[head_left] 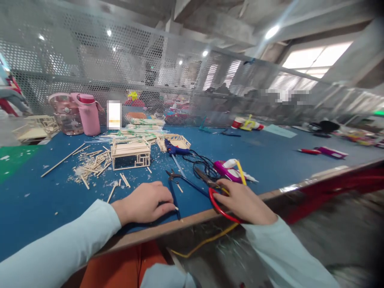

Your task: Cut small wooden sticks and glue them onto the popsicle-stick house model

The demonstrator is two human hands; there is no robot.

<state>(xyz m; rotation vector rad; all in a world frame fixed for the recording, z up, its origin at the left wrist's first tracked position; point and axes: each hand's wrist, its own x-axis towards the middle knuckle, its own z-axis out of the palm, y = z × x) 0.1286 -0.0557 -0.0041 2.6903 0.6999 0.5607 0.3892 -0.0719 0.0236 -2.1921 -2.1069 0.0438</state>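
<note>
Near the table's front edge, my left hand (148,203) rests with its fingers curled and thumb drawn in. A small pale tip shows at the thumb, too small to make out. Right beside these fingers lie pliers (192,183) with dark blue handles spread apart. My right hand (243,200) is closed on red-handled scissors (220,208), their dark blades pointing to the far left. A purple-and-white cutter-like tool (229,170) lies just beyond this hand. A small model frame of wooden sticks (130,154) stands farther back, left of centre.
Loose sticks and scraps (96,164) litter the left side. A blue glue gun (177,149) with a black cord lies by another stick piece (183,142). Bundled sticks (144,128), a pink bottle (90,116) and a clear jug (67,116) stand at the back. A perforated metal screen (126,64) rises behind.
</note>
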